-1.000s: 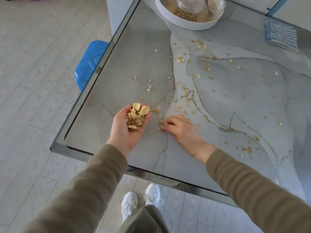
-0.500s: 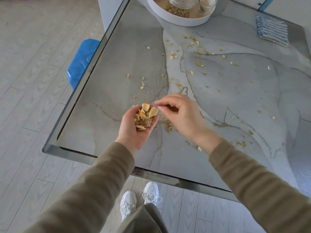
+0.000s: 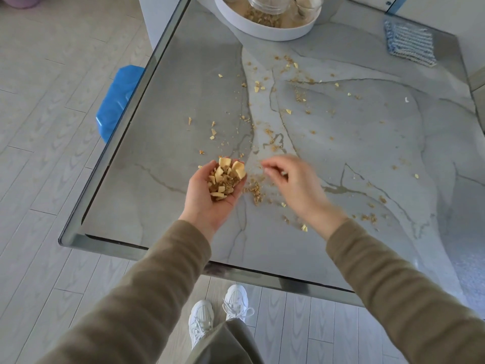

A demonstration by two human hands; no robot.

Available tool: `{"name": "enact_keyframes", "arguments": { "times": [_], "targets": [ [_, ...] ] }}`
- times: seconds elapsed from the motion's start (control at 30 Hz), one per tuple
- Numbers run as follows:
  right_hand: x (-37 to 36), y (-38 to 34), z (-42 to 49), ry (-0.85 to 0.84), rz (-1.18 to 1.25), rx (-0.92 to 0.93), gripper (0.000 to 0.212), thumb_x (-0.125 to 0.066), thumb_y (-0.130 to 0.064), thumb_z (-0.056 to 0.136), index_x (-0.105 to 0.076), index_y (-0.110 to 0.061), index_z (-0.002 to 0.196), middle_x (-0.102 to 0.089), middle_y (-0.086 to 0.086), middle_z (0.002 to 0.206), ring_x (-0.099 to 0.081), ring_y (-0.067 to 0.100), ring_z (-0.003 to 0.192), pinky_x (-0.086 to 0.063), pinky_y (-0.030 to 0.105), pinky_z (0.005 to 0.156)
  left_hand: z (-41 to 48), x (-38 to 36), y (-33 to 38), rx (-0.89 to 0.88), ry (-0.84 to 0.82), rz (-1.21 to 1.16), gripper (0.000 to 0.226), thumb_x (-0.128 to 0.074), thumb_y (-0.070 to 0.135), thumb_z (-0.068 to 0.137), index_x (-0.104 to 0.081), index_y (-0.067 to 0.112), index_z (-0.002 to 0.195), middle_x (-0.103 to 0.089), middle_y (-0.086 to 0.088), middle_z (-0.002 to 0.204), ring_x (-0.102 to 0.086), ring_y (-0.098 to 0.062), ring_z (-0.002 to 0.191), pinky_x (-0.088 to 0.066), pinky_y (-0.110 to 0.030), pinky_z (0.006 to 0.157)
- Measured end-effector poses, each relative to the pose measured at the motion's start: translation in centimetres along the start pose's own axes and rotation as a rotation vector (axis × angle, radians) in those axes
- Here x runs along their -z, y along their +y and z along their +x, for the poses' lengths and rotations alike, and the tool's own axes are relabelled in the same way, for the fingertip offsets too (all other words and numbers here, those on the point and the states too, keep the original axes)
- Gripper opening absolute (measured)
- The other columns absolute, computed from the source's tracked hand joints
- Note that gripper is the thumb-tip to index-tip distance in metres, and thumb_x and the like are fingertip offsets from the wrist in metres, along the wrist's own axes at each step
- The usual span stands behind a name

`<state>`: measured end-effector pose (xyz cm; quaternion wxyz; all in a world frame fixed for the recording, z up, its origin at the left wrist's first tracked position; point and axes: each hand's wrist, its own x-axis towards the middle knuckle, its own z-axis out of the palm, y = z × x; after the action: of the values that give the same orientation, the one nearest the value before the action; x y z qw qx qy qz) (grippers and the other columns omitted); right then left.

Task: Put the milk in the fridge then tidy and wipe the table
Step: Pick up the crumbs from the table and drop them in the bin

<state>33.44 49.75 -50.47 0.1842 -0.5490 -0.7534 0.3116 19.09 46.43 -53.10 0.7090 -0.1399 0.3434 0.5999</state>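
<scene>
My right hand (image 3: 291, 179) pulled off my cupped left hand (image 3: 207, 206), which holds the gathered crumbs (image 3: 225, 177); it's blurred, can't tell if it's empty. Loose bits (image 3: 256, 191) still cover the table (image 3: 170, 101), so tidying continues.

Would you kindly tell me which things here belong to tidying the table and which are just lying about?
Job in hand: left hand cupping gathered crumbs; right hand, blurred, beside it; scattered crumbs; table; striped cloth.
Lying about: white tray with glassware; blue stool beside the table.
</scene>
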Motion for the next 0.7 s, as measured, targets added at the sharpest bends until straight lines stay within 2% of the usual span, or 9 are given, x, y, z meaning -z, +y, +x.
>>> {"name": "enact_keyframes", "arguments": {
  "times": [0.1, 0.17, 0.3, 0.5, 0.57, 0.6, 0.63, 0.7],
  "targets": [
    [-1.5, 1.9, -0.7, -0.284, -0.253, 0.019, 0.037, -0.061, -0.023, 0.086, -0.058, -0.01, 0.12, -0.057, 0.011, 0.114, -0.051, 0.024, 0.108, -0.036, 0.025, 0.089, -0.2, 0.3, 0.5, -0.023, 0.005, 0.033, 0.028, -0.039, 0.019, 0.095, -0.059, 0.007, 0.08, -0.069, -0.006, 0.071, -0.069, -0.017, 0.067, -0.057, -0.03, 0.07],
    [-2.6, 2.4, -1.2, -0.323, -0.341, 0.088, 0.039, -0.064, -0.023, 0.083, -0.059, -0.012, 0.12, -0.056, 0.012, 0.111, -0.05, 0.028, 0.106, -0.036, 0.028, 0.087, -0.3, 0.4, 0.6, -0.032, 0.017, 0.047, 0.028, -0.039, 0.019, 0.095, -0.06, 0.007, 0.08, -0.069, -0.007, 0.073, -0.069, -0.017, 0.068, -0.057, -0.031, 0.069],
    [-2.9, 2.6, -1.3, -0.259, -0.292, 0.12, 0.017, -0.059, -0.009, 0.085, -0.068, -0.004, 0.099, -0.059, 0.015, 0.098, -0.054, 0.033, 0.095, -0.041, 0.031, 0.08, -0.7, 0.8, 1.0, -0.056, 0.012, 0.04, 0.029, -0.038, 0.019, 0.096, -0.058, 0.007, 0.078, -0.068, -0.008, 0.072, -0.068, -0.018, 0.07, -0.058, -0.03, 0.068],
    [-2.6, 2.0, -0.8, -0.254, -0.248, 0.005, 0.016, -0.05, -0.011, 0.091, -0.062, -0.004, 0.1, -0.057, 0.011, 0.105, -0.052, 0.022, 0.096, -0.038, 0.023, 0.082, -0.9, 1.4, 1.4, -0.086, 0.045, 0.067, 0.028, -0.038, 0.019, 0.096, -0.059, 0.008, 0.079, -0.069, -0.006, 0.072, -0.069, -0.017, 0.068, -0.058, -0.031, 0.068],
    [-2.2, 1.2, -0.7, -0.178, -0.147, -0.015, 0.014, -0.052, -0.009, 0.089, -0.063, -0.003, 0.096, -0.059, 0.012, 0.099, -0.05, 0.018, 0.087, -0.04, 0.021, 0.079, -0.9, 1.4, 1.1, -0.082, 0.06, 0.082, 0.028, -0.039, 0.018, 0.095, -0.059, 0.007, 0.08, -0.069, -0.006, 0.071, -0.069, -0.016, 0.069, -0.058, -0.031, 0.069],
    [-2.0, 0.6, -0.7, -0.121, -0.091, 0.0, 0.013, -0.053, -0.008, 0.088, -0.063, -0.003, 0.094, -0.06, 0.011, 0.095, -0.048, 0.014, 0.083, -0.038, 0.015, 0.074, -0.9, 1.4, 1.0, -0.078, 0.066, 0.082, 0.026, -0.04, 0.018, 0.095, -0.059, 0.007, 0.081, -0.069, -0.006, 0.071, -0.068, -0.017, 0.07, -0.058, -0.03, 0.07],
    [-1.7, -0.2, -0.7, -0.068, -0.04, 0.028, 0.012, -0.054, -0.009, 0.088, -0.064, -0.003, 0.092, -0.059, 0.008, 0.091, -0.047, 0.012, 0.081, -0.036, 0.01, 0.07, -0.9, 1.2, 0.8, -0.071, 0.065, 0.074, 0.025, -0.04, 0.017, 0.095, -0.059, 0.007, 0.082, -0.069, -0.006, 0.072, -0.068, -0.017, 0.071, -0.058, -0.03, 0.07],
    [-1.3, -2.1, -1.0, -0.012, 0.023, 0.103, 0.01, -0.057, -0.01, 0.087, -0.065, -0.005, 0.091, -0.056, 0.001, 0.086, -0.048, 0.009, 0.078, -0.036, 0.009, 0.07, -1.1, 0.6, 0.3, -0.047, 0.041, 0.041, 0.025, -0.04, 0.016, 0.094, -0.058, 0.006, 0.08, -0.067, -0.007, 0.071, -0.067, -0.017, 0.069, -0.058, -0.028, 0.069]
  ]
}}
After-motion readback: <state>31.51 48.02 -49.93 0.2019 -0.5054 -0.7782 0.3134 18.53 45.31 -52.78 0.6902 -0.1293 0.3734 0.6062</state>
